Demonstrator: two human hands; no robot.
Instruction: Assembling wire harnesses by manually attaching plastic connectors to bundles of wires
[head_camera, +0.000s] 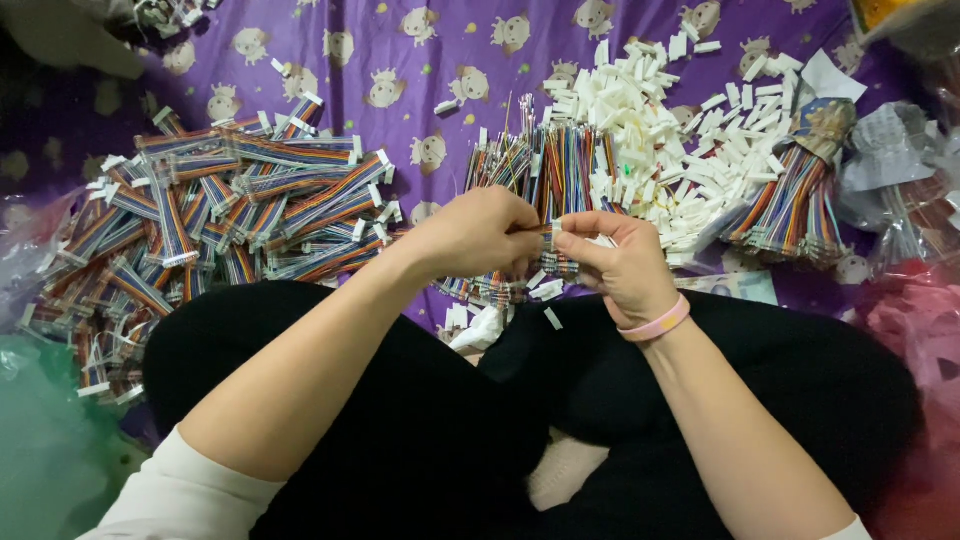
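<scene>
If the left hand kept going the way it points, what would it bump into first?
The left hand points right, so it would meet the right hand almost at once. Both already pinch the same small wire piece between them, so hardly any gap shows.

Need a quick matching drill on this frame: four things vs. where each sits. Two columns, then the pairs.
Things:
1. pile of white connector housings
2. heap of finished rainbow ribbon cables
3. pink wristband
4. small ribbon cable piece

Places:
A. on the right hand's wrist
B. far left on the purple cloth
C. pinched between left hand and right hand
D. upper right on the purple cloth

Pairs: 1-D, 2-B, 3-A, 4-C
</scene>
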